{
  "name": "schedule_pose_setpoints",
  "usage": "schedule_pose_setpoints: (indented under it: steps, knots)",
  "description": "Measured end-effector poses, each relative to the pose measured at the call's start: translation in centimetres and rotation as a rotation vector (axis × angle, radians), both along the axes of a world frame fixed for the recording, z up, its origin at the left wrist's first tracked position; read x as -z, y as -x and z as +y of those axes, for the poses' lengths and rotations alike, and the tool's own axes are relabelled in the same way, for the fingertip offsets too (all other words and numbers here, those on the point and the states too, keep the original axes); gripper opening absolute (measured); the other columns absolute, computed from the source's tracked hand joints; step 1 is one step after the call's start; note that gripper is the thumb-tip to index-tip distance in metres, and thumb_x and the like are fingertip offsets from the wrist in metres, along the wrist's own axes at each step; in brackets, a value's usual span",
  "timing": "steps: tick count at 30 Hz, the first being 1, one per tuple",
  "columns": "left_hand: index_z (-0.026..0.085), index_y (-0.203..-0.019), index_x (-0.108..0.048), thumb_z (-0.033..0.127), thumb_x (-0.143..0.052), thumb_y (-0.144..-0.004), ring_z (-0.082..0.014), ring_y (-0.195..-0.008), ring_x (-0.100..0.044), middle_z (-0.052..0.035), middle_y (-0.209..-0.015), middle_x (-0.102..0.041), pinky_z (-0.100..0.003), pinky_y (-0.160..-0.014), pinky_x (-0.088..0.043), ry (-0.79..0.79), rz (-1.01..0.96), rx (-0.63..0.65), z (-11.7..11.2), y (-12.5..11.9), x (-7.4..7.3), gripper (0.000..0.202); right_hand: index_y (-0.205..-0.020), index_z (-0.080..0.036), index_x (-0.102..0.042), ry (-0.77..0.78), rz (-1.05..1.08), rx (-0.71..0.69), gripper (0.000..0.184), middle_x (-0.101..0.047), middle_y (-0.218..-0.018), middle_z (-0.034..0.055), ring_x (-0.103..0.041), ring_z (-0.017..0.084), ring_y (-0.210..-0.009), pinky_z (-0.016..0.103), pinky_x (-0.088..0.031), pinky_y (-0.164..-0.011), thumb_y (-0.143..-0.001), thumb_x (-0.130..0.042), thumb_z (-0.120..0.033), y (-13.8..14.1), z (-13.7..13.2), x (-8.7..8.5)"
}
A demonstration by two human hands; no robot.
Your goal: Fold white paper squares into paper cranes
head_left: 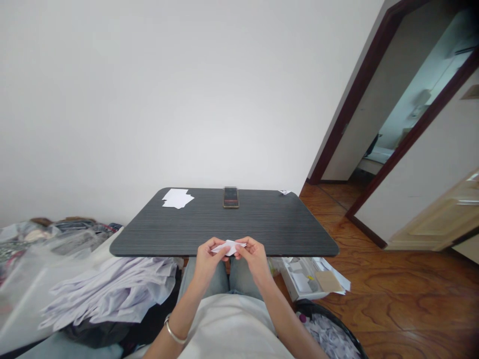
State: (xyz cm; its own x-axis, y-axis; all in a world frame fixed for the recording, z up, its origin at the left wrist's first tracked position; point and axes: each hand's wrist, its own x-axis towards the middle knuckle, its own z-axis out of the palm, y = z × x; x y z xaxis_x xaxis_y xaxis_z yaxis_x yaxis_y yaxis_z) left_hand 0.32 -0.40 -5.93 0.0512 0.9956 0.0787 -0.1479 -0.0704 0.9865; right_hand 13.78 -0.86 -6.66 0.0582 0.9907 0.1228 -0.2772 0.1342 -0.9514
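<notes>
A small folded piece of white paper (229, 245) is held between both hands over the front edge of the dark table (157, 234). My left hand (208, 253) pinches its left end, thumb on top. My right hand (253, 252) grips the right end in the same way. Fingers partly cover the paper, so its full folded shape cannot be made out. Several white paper sheets (177, 198) lie in a loose stack at the table's far left. Near the far right corner rests a small folded paper piece (285, 192).
A phone (231, 197) lies at the table's back middle, near the wall. White cloth (116, 291) is heaped at lower left. On the right, below the table, stand a white box (299, 281) with papers and a black bag (342, 324) of paper scraps. A doorway opens at right.
</notes>
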Motion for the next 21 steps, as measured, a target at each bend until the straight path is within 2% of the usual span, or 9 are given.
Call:
schedule_pose_setpoints:
  steps: [9,16,21]
  knots:
    - [0.012,-0.074,-0.058,0.031,-0.068,-0.064,-0.0112,-0.058,-0.056,0.0,-0.064,-0.062,-0.019,-0.049,-0.046,0.026,0.023,0.116,0.3,0.31,0.21,0.023,-0.076,-0.016,-0.062,-0.027,-0.043,-0.015,0.017,-0.06,-0.055,-0.0011,-0.054,0.01,-0.047,0.023,-0.046,-0.048,-0.065,-0.067,-0.028,-0.28,0.32,0.32]
    - [0.012,-0.074,-0.061,0.032,-0.065,-0.068,-0.0113,-0.058,-0.055,-0.0013,-0.064,-0.061,-0.017,-0.045,-0.042,-0.034,0.048,0.116,0.42,0.42,0.42,0.022,-0.076,-0.015,-0.062,-0.039,-0.091,-0.067,0.017,-0.061,-0.057,-0.0007,-0.054,0.01,-0.048,0.023,-0.046,-0.048,-0.067,-0.066,-0.029,-0.59,0.43,0.52]
    - [0.012,-0.077,-0.064,0.031,-0.066,-0.067,-0.0121,-0.058,-0.055,-0.002,-0.065,-0.062,-0.018,-0.046,-0.042,-0.064,0.053,0.117,0.37,0.5,0.17,0.022,-0.072,-0.016,-0.062,-0.004,-0.046,-0.069,0.018,-0.06,-0.053,-0.0017,-0.054,0.01,-0.046,0.023,-0.045,-0.047,-0.064,-0.069,-0.03,-0.54,0.43,0.46]
